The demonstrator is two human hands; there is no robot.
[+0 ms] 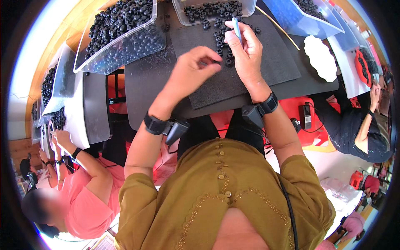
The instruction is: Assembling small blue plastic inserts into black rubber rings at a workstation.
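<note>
Over the dark mat (266, 62), my right hand (248, 54) is closed round a slim light-blue stick-like tool (236, 28), which points upward between thumb and fingers. My left hand (189, 73) hovers just to its left, fingers curled and thumb drawn in. Something dark shows in the gap of that hand; whether it is a held part or the mat behind cannot be made out. Small black ring-shaped parts (219, 43) lie scattered on the mat, partly behind my right hand. More of them fill the clear bin (219, 10) at the far edge.
A large clear bin (121, 56) heaped with black parts stands far left, a bluish bin (310, 25) far right. A thin wooden stick (278, 27) and a white scalloped piece (320, 58) lie to the right. Co-workers sit on both sides, one in a pink shirt (89, 196) at left.
</note>
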